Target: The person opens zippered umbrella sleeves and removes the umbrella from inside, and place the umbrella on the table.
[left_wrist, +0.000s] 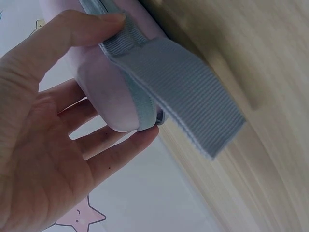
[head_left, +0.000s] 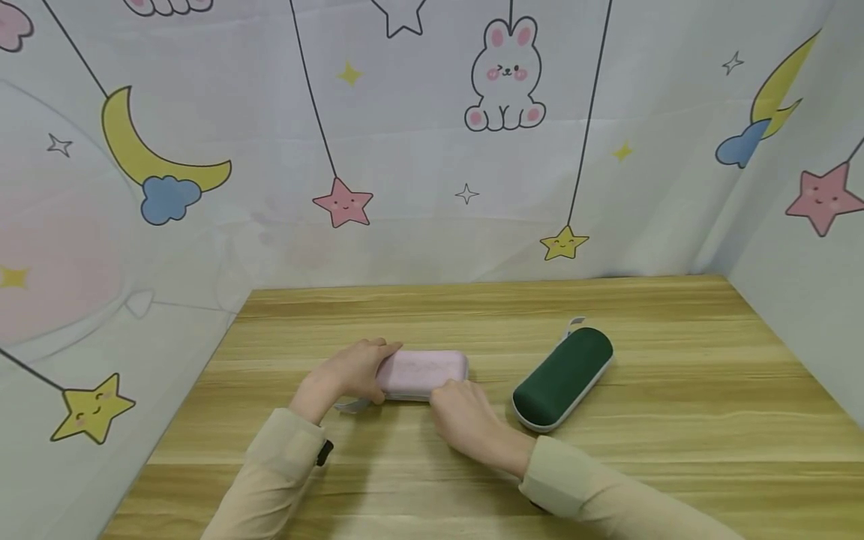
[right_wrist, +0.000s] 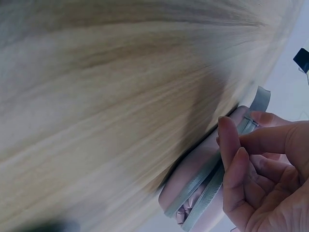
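Clock centred on the pink case (head_left: 421,371), 12 pointing away from the person. Case lies on the tabletop (head_left: 709,390), about 10 o'clock from its middle, long axis roughly 9 to 3. Left hand (head_left: 354,369) grasps the 9 o'clock end, fingers wrapped round it, thumb pressing by the root of the grey strap (left_wrist: 183,87), which sticks out toward 8. Right hand (head_left: 469,420) is at 4–5 o'clock, thumb and fingertips pinching at the zip (right_wrist: 205,200); pull tab hidden. Zip is parted from those fingers to the 3 o'clock end, some pink inner material (right_wrist: 181,214) showing. Green case (head_left: 563,376) near, at 3, untouched.

Step in hand reads as running the zip; which way, can't tell. To do it well: left hand braces the end firmly without squeezing the shell out of line, thumb clear of the zip's path. Right hand pulls low and along the track, smooth, no upward yank. Follow the curve at the corners, ease off if it binds. Inner material is the likeliest snag; strap should lie clear too.
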### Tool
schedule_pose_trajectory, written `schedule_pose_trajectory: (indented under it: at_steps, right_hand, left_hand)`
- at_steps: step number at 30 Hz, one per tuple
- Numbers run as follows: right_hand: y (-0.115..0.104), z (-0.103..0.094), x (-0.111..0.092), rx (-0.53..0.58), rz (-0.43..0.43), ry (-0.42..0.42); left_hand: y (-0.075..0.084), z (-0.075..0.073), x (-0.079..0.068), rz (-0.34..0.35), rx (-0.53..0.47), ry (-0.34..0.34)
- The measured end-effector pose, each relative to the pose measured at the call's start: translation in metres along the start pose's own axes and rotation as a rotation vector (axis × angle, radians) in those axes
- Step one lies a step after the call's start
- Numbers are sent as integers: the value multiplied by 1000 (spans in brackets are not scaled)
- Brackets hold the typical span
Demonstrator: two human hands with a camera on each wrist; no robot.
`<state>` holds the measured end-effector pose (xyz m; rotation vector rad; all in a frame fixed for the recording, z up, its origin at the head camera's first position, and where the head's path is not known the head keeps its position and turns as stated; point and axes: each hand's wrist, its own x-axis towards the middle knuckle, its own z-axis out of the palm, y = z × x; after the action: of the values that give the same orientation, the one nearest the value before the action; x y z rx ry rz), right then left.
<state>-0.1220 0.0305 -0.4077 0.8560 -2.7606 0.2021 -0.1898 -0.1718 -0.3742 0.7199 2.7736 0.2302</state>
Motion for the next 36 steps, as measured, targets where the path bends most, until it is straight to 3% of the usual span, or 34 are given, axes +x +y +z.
schedule_pose_trajectory:
  at_steps: [27, 36]
  right_hand:
    - [-8, 4, 9, 11, -40, 10]
    - [-13, 5, 13, 3, -12, -1]
  left_hand:
    - [-1, 3, 3, -21, 3, -14]
    - [1, 1, 2, -18, -1, -11]
